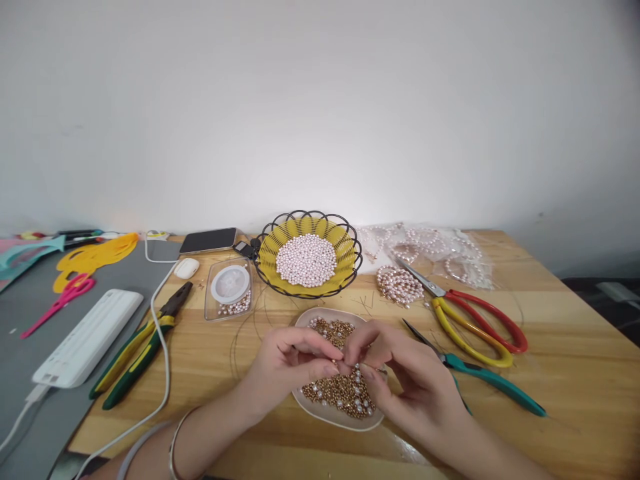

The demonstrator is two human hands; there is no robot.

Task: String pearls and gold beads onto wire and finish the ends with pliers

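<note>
Both hands meet above a pale dish of small gold beads with white pearl beads among them. Thumb and forefinger of my left hand are pinched, with a tiny gold speck at the tips. My right hand pinches too, its fingertips almost touching the left ones. A thin gold sliver shows by the right thumb, but its kind is too small to tell. The fingers hide the dish's middle. Behind it stands a yellow basket of pale pink beads.
Right: red-and-yellow-handled scissors, teal-handled pliers, a beaded coil, bagged bead strands. Left: a clear box with a spool, green-and-yellow pliers, a power bank with a white cable, a phone, pink scissors.
</note>
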